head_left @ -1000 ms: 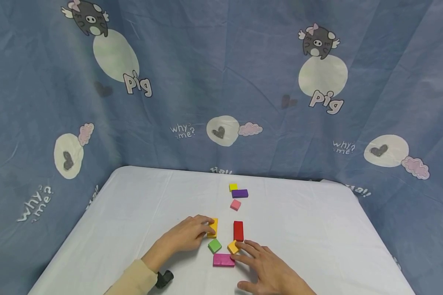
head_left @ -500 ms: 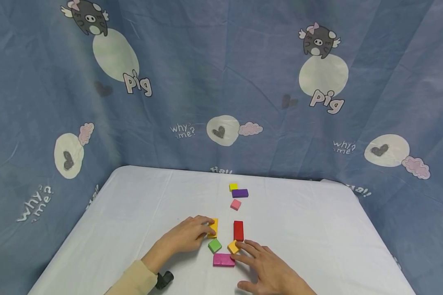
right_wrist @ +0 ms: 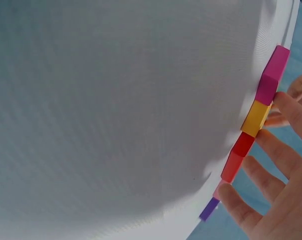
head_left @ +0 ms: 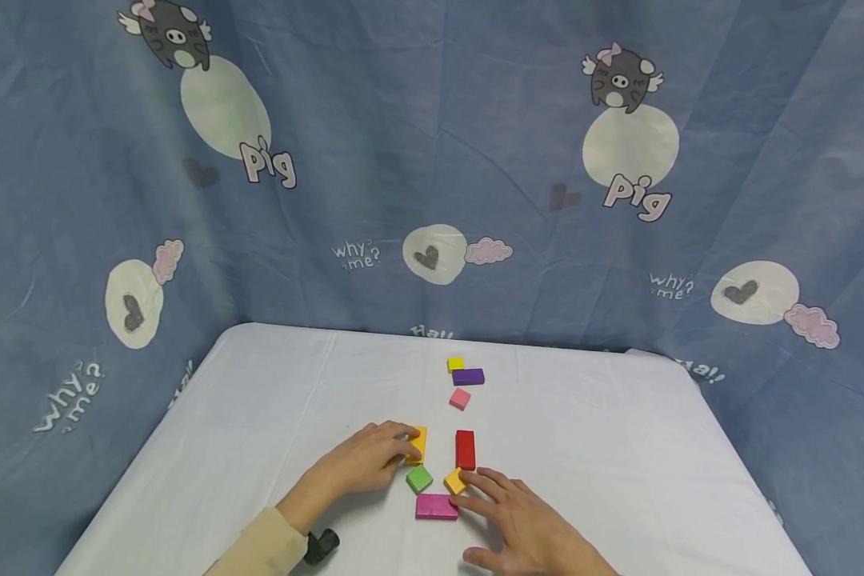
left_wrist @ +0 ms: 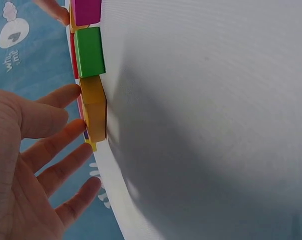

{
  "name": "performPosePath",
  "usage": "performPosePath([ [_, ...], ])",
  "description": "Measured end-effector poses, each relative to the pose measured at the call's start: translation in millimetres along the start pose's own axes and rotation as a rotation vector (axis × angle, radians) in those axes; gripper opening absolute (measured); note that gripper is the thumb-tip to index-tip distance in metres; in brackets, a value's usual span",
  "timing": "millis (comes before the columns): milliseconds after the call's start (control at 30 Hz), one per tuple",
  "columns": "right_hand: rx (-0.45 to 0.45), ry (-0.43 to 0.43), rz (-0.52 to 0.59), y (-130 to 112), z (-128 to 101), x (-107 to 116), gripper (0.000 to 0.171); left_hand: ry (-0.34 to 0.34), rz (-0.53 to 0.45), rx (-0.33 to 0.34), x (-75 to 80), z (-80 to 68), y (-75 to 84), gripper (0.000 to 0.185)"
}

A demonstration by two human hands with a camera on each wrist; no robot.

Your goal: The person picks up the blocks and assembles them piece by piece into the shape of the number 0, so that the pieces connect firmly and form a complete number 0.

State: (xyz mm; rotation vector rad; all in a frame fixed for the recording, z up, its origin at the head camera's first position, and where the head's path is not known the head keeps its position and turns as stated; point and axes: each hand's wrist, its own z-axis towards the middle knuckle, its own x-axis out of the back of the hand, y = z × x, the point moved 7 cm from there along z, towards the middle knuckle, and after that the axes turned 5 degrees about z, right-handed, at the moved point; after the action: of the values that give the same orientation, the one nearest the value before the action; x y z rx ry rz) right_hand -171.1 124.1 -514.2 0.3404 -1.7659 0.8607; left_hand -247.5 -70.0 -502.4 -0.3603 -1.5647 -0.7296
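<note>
In the head view, the fingertips of my left hand (head_left: pixel 363 458) rest on a long yellow block (head_left: pixel 420 445), fingers fairly straight. My right hand (head_left: pixel 522 524) is spread, with one fingertip at a small orange-yellow block (head_left: pixel 454 481) and another at the right end of a long magenta block (head_left: pixel 436 507). Between the hands sits a small green block (head_left: pixel 419 479). A long red block (head_left: pixel 465 450) lies just beyond the orange-yellow one. The left wrist view shows the thumb (left_wrist: pixel 45 119) apart from the long yellow block (left_wrist: pixel 94 112). Neither hand grips anything.
Farther back lie a pink block (head_left: pixel 460 398), a purple block (head_left: pixel 468 377) and a small yellow block (head_left: pixel 455 365). A white cloth covers the table (head_left: pixel 605 432). Behind it hangs a blue printed curtain (head_left: pixel 374 160). A black device (head_left: pixel 322 547) shows by my left wrist.
</note>
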Motion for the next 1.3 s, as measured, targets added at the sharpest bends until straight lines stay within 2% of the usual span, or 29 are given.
performPosePath([
  [300, 0.045, 0.019, -0.044, -3, 2, 1, 0.068, 0.008, -0.004, 0.028, 4.1, -0.6, -3.7, 0.025],
  [467, 0.013, 0.019, -0.01, -1, 4, 3, 0.068, 0.016, -0.014, 0.037, 5.5, -2.1, -6.9, 0.027],
  [667, -0.083, 0.118, 0.015, 13, 9, 18, 0.06, 0.041, -0.013, 0.054, 7.5, -6.1, -14.9, 0.032],
  [800, -0.135, 0.197, -0.012, 26, 12, 27, 0.053, 0.042, -0.023, 0.068, 4.7, -9.1, -20.1, 0.034],
  [900, -0.131, 0.256, -0.035, 32, 15, 32, 0.045, 0.044, -0.025, 0.073, 3.0, -10.7, -22.9, 0.035],
  [1033, -0.121, 0.277, -0.037, 36, 21, 36, 0.04, 0.04, -0.029, 0.075, 2.7, -12.1, -23.4, 0.036],
  [1300, -0.122, 0.319, -0.038, 50, 36, 44, 0.042, 0.026, -0.038, 0.05, 1.9, -15.3, -15.7, 0.032],
])
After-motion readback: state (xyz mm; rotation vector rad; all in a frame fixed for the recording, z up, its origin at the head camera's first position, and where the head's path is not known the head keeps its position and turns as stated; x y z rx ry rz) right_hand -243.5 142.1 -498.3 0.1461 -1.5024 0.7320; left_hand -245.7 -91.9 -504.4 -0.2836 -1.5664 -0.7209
